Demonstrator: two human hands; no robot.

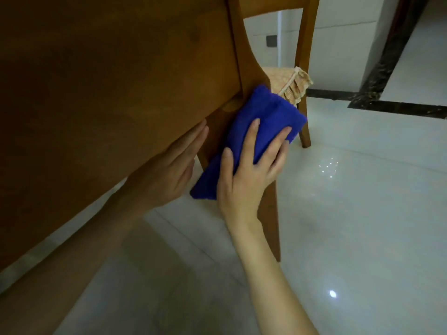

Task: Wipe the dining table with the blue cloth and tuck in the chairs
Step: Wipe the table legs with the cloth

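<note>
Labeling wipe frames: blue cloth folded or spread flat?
Folded: the blue cloth is a thick, narrow pad with rounded edges under the right hand.

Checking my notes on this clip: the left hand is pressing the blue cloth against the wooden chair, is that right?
Not quite. It is the right hand that presses the blue cloth against the wooden chair. The left hand lies flat against the table. The head view shows this.
</note>
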